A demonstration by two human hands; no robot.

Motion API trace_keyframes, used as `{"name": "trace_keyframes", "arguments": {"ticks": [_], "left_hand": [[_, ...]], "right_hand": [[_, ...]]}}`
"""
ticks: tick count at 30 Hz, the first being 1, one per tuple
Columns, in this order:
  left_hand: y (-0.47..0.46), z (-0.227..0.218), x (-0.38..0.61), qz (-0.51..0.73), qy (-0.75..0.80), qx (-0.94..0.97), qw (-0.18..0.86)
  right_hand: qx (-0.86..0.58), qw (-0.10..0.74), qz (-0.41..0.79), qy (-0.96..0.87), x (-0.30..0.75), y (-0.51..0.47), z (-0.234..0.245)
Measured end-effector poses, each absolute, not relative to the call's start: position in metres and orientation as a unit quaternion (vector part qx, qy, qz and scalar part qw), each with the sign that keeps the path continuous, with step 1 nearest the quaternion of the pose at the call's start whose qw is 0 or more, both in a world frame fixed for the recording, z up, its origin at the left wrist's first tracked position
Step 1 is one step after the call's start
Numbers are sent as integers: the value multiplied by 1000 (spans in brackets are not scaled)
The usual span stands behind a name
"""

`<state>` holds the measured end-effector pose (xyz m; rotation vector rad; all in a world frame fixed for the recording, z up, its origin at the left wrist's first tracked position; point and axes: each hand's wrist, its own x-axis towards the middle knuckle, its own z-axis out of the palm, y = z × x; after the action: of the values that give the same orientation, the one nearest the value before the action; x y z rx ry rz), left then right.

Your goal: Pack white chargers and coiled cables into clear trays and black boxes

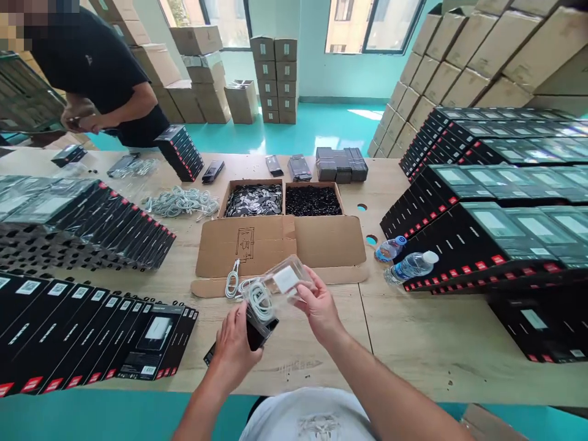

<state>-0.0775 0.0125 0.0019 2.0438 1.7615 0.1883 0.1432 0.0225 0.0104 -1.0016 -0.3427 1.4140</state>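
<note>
Left hand (234,352) and right hand (320,309) hold clear tray (301,265) with white cable (260,300).

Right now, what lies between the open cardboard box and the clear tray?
Head view: flat cardboard flaps and a white cable lie before the clear tray.

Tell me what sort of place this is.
Probably a warehouse packing room: stacked cardboard cartons, rows of black retail boxes on the wooden table, and the left hand and right hand holding a clear tray.
</note>
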Motion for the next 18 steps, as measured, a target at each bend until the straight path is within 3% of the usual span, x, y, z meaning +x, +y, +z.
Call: {"name": "trace_keyframes", "arguments": {"ticks": [5, 10, 14, 18], "left_hand": [[10, 28, -59, 128, 614, 767, 137], [15, 37, -55, 142, 592, 786, 112], [12, 35, -45, 185, 545, 802, 159], [3, 17, -28, 262, 520, 763, 280]], "right_hand": [[-450, 679, 538, -217, 140, 30, 15], [-482, 635, 545, -261, 166, 17, 13], [-503, 594, 537, -324, 184, 4, 31], [-535, 520, 481, -461, 188, -15, 67]]}}
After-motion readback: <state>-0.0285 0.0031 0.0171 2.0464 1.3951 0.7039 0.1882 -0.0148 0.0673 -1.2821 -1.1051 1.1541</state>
